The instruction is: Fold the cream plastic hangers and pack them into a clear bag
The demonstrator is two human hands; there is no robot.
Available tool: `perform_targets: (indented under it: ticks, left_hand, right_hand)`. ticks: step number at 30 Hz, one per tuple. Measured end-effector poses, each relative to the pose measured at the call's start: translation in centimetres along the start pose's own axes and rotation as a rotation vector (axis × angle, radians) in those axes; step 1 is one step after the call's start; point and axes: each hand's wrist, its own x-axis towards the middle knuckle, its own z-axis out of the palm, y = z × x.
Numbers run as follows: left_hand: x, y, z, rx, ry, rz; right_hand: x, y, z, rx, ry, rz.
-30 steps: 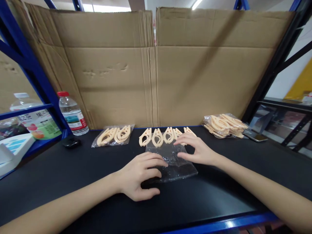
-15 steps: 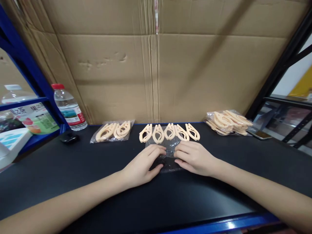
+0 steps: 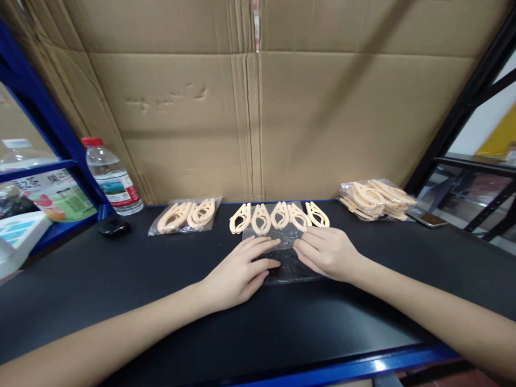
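A clear plastic bag [image 3: 288, 269] lies on the black table between my hands, its far edge reaching over the middle pieces of a row. That row is several beige plastic folding hangers [image 3: 261, 221], folded up side by side. My left hand [image 3: 245, 271] rests on the bag's left part with fingers stretched and apart. At the bag's right side my right hand [image 3: 328, 252] has its fingers pinched together on the film, just below the row's right end. Its fingertips are partly hidden.
Packed hangers [image 3: 187, 216] in a clear bag lie at left, and a larger bagged pile [image 3: 374, 201] at right beside a phone [image 3: 429, 219]. A water bottle [image 3: 113, 177] and a black mouse [image 3: 113, 227] stand at far left. Cardboard [image 3: 181, 123] walls the back.
My left fingers have spread out further over the bag. My right hand has shifted slightly up and right, and the bag's far edge now covers more of the middle hangers.
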Motion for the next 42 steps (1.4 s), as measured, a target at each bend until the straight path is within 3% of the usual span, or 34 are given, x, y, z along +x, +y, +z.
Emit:
perform_targets:
  ticks: [5,9,13,15,19,23,26,29,32,34,38,42]
  left_hand:
    - [0.1,0.0,-0.1,-0.023,-0.019,-0.003]
    - [0.1,0.0,-0.1,-0.027,-0.018,0.012]
    - [0.0,0.1,-0.2,-0.013,-0.032,0.011]
    - [-0.1,0.1,-0.2,-0.006,-0.038,0.012]
    - [-0.2,0.2,-0.4,-0.004,-0.057,0.018]
    - [-0.4,0.5,-0.4,-0.025,-0.058,0.035]
    - [-0.5,0.7,-0.4,-0.031,-0.042,0.052]
    - [-0.6,1.1,-0.4,-0.037,-0.01,0.068]
    - [-0.7,1.8,-0.4,-0.05,0.005,0.075]
    - [-0.8,2.4,-0.3,-0.058,0.007,0.075]
    - [-0.9,3.5,0.0,-0.074,0.006,0.066]
    - [-0.9,3.8,0.1,-0.083,0.015,0.055]
  right_hand:
    - [-0.7,5.5,0.6,0.204,0.045,0.383]
    - [-2.3,11.3,2.6,0.173,-0.327,0.288]
    - [-3.2,13.7,4.2,0.12,-0.683,0.28]
    - [-3.2,13.9,4.4,0.136,-0.74,0.297]
    - [-2.9,13.8,2.9,0.2,-0.724,0.324]
    - [-4.1,12.6,-0.6,0.256,-0.785,0.346]
    - [-6.4,10.7,-3.5,0.351,-0.748,0.428]
    - [-8.9,8.6,-5.8,0.419,-0.613,0.446]
    - [-10.4,6.5,-7.5,0.375,-0.366,0.482]
    - [-10.4,4.9,-8.7,0.316,-0.222,0.491]
    - [-8.2,0.9,-10.9,0.187,-0.057,0.437]
    - [-5.4,-3.8,-12.2,0.153,-0.039,0.349]
